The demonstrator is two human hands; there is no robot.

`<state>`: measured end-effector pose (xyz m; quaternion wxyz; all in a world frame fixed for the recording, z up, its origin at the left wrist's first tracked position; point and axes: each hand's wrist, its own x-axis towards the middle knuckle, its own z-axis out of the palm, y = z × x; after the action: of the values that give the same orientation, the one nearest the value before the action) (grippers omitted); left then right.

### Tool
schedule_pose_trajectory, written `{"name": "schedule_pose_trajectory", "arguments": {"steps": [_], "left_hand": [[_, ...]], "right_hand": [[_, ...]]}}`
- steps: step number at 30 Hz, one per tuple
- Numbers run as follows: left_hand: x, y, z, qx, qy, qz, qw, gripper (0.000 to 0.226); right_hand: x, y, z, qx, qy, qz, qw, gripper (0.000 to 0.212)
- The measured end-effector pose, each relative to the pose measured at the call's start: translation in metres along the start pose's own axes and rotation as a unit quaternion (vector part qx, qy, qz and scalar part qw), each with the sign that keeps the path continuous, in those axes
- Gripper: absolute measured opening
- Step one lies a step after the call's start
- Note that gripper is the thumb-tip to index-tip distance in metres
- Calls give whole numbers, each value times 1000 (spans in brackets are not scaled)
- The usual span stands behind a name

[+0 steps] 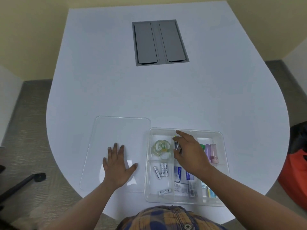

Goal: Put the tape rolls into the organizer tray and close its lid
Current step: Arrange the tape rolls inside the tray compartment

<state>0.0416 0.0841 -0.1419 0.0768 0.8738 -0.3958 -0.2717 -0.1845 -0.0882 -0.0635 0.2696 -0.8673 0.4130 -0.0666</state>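
Note:
A clear organizer tray (pixel 222 141) stands on the white table at the near right. Several clear tape rolls (pixel 162 149) lie piled in its far-left compartment. The clear lid (pixel 119 128) lies flat on the table just left of the tray. My left hand (pixel 117 165) rests palm down on the lid with fingers spread. My right hand (pixel 189 152) hovers over the tray's middle far compartment, its fingers apart above some dark batteries (pixel 177 146); whether it touches them is unclear.
White batteries (pixel 162 170) lie in the tray's near-left compartment, packets (pixel 181 178) in the middle, lighters (pixel 211 153) at the right. A grey cable hatch (pixel 160 43) sits in the table's far middle. An orange bag (pixel 294 176) is on the floor at right.

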Motion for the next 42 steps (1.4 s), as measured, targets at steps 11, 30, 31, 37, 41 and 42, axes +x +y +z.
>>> {"name": "schedule_pose_trajectory", "arguments": {"steps": [11, 30, 31, 37, 41, 42], "left_hand": [[16, -3, 3, 4, -118, -23, 993, 125], [18, -11, 5, 24, -138, -18, 990, 120], [17, -11, 5, 24, -139, -17, 990, 120], [17, -9, 4, 29, -142, -17, 989, 121], [16, -9, 4, 27, -145, -15, 989, 120], [17, -9, 4, 28, -145, -15, 989, 120]], "right_hand": [[27, -25, 21, -84, -116, 104, 984, 42], [39, -33, 34, 27, -64, 127, 989, 25], [40, -32, 34, 20, -62, 122, 990, 24], [45, -29, 31, -106, -48, 81, 990, 24], [50, -28, 28, -38, -50, 74, 995, 28], [52, -27, 26, -24, -38, 79, 996, 27]]}}
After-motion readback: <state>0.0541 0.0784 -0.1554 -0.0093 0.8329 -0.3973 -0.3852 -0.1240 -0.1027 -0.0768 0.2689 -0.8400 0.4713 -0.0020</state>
